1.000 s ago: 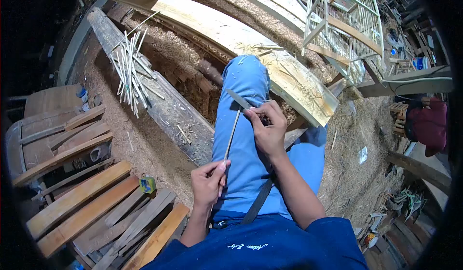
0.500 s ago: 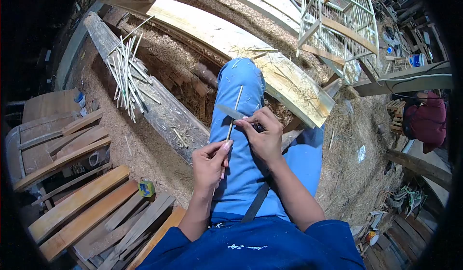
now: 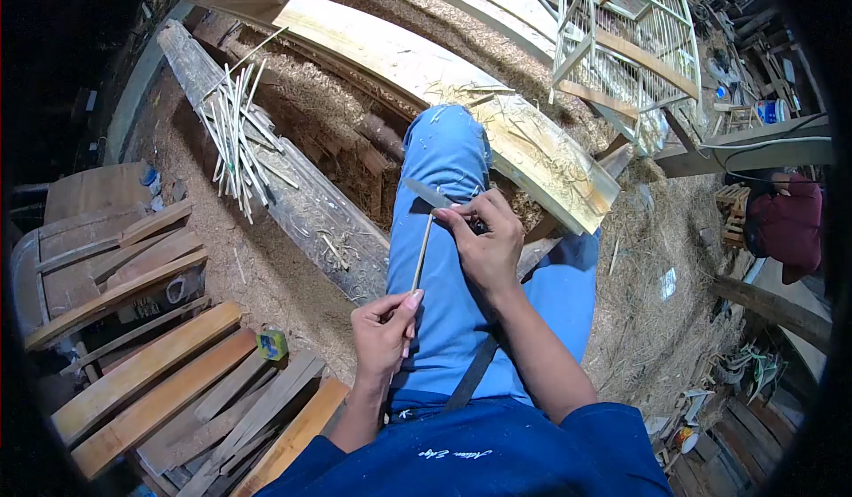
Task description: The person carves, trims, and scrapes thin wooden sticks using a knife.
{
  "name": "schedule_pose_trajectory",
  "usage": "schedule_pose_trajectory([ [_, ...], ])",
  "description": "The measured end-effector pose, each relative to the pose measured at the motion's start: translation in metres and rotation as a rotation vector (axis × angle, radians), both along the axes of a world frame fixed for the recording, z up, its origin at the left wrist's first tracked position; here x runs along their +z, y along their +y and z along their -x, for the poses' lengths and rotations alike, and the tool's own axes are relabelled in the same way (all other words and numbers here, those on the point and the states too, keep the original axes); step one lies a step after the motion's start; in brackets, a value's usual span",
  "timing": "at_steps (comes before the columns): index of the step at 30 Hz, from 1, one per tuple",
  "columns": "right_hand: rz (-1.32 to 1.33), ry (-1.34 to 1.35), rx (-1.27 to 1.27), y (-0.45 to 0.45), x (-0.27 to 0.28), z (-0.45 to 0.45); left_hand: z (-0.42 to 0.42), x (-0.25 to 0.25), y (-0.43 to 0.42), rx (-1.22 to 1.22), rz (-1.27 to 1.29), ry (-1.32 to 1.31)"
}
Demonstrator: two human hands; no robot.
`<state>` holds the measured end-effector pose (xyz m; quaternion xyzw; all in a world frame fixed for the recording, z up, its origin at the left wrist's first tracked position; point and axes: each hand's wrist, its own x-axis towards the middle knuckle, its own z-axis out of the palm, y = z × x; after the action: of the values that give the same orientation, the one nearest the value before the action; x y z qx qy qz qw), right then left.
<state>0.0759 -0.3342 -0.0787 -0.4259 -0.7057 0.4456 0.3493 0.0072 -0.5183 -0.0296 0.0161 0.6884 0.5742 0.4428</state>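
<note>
My left hand [image 3: 383, 330] pinches a thin wooden stick [image 3: 422, 256] between thumb and fingers above my blue-trousered thigh. The stick slants up toward the knife, its upper end meeting the blade. My right hand [image 3: 486, 241] is closed round a knife [image 3: 424, 193]; the blade points to the upper left, and the handle is mostly hidden by my fingers. My right thumb lies close to the stick's upper end, at the base of the blade. A pile of similar thin sticks [image 3: 234, 142] rests on a weathered plank [image 3: 302, 200] at the left.
A pale board [image 3: 373, 49] strewn with shavings crosses beyond my knee. A barred wooden cage [image 3: 626, 44] stands at the upper right. Wood pieces [image 3: 160, 368] and a yellow-green tape measure [image 3: 272, 344] lie lower left. A person in a maroon top [image 3: 790, 226] is at the far right.
My left hand has moved down toward me, drawing the stick along, so less of it now reaches past the blade. My right hand and the knife have barely shifted.
</note>
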Motion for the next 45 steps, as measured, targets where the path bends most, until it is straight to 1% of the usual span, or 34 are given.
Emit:
schedule_pose_trajectory([
  [2,0.001,-0.002,-0.008,0.002,-0.001,0.001,-0.001,0.002,-0.002,0.001,-0.011,0.001],
  [5,0.005,0.017,-0.09,0.013,-0.004,0.0,-0.003,0.005,-0.005,-0.009,0.043,0.004],
  [7,0.02,0.031,-0.043,0.015,-0.004,-0.001,-0.003,0.01,0.0,0.01,0.1,-0.003],
  [9,0.024,0.022,-0.019,0.011,-0.002,-0.003,0.002,0.01,0.016,0.0,0.095,0.02],
  [11,-0.044,0.071,0.056,0.009,0.0,-0.008,0.008,0.006,0.034,-0.012,0.066,0.004],
  [13,-0.01,0.057,0.059,0.004,0.006,-0.01,0.012,0.006,0.045,-0.03,0.066,0.007],
  [16,-0.005,0.006,0.075,-0.003,0.006,-0.011,0.014,-0.006,0.052,0.021,-0.017,0.034],
  [23,0.045,0.066,0.001,0.008,-0.011,-0.007,0.009,-0.005,0.037,0.0,0.028,0.057],
  [25,0.038,0.053,0.008,0.009,-0.008,-0.006,0.009,-0.008,0.03,0.0,-0.011,0.022],
  [28,0.001,0.034,-0.003,0.011,-0.003,-0.003,0.009,-0.005,0.025,-0.005,0.021,0.006],
  [34,0.052,-0.016,-0.033,0.021,0.001,0.001,0.001,-0.001,0.014,-0.008,0.059,0.042],
  [37,0.054,-0.039,0.009,0.015,0.007,-0.006,0.005,-0.003,0.023,0.007,0.038,0.047],
  [39,-0.043,-0.001,0.075,0.006,0.007,-0.011,0.009,0.0,0.032,0.014,0.045,0.037],
  [40,0.045,-0.04,0.096,0.002,0.013,-0.015,0.009,0.001,0.035,0.017,0.049,0.026],
  [43,0.037,-0.041,0.033,0.003,0.009,-0.013,0.007,-0.004,0.032,-0.007,0.027,0.048],
  [45,0.033,-0.044,0.051,0.009,0.007,-0.013,0.006,-0.004,0.032,-0.003,0.029,0.043],
])
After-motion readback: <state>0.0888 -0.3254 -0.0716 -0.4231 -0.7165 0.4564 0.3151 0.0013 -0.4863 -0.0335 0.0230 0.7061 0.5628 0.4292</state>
